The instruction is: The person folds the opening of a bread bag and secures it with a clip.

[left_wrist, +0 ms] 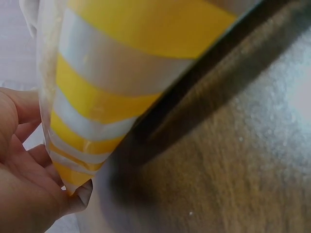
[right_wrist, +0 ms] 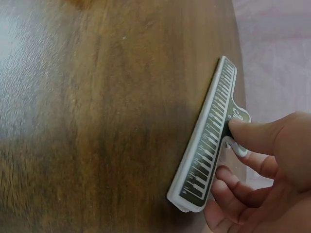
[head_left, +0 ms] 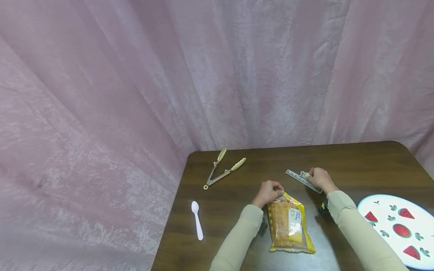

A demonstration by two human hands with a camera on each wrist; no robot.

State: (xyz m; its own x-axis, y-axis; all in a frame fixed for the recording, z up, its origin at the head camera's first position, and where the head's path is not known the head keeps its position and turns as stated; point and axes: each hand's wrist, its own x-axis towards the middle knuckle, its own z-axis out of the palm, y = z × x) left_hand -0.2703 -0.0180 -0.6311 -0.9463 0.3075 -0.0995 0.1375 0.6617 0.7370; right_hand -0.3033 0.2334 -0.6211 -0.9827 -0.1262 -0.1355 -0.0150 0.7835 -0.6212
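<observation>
Nearest, plate (head_left: 383,205): lying at the lower right of the head frame, printed with red fruit.
Yellow bag (head_left: 283,226): lying on the dark wood table (head_left: 234,210), lower frame, right of centre.
White spoon (head_left: 197,222): lying at lower left of centre.
Left hand (head_left: 269,192): pinching the bag's far end.
Right hand (head_left: 320,178): pinching the handle of the piano-key clip (head_left: 300,180), right of centre.
Tongs (head_left: 220,175): lying spread, left of centre.
Pink curtain (head_left: 237,75): hanging across the top.
</observation>
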